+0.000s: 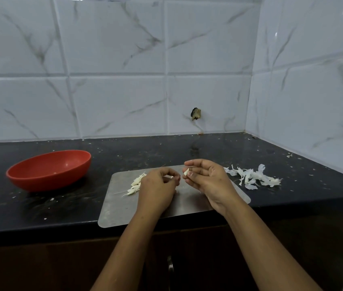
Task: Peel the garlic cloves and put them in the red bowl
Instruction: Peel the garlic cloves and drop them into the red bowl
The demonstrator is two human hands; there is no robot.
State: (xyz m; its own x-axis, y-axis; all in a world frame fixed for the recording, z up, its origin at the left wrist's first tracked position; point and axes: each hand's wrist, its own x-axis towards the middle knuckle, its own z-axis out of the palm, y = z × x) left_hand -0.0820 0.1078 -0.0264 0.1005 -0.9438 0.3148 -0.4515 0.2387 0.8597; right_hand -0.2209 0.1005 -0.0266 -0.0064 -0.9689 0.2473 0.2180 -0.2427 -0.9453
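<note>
Forearms reach in, my right hand pinching a garlic clove for peeling, my left hand curled just beside it, hold unclear, the red bowl waiting well left of my fingers.

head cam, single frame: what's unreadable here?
Head view:
1. Red bowl: the near wall hides part of its inside; the pale speck in it is too small to name.
2. Left hand: curled fingers hide whether it pinches anything.
3. Garlic clove in right hand: fingers cover most, peel state unclear.
4. Garlic pile on steel board: the left hand covers its right end, count unknown.
</note>
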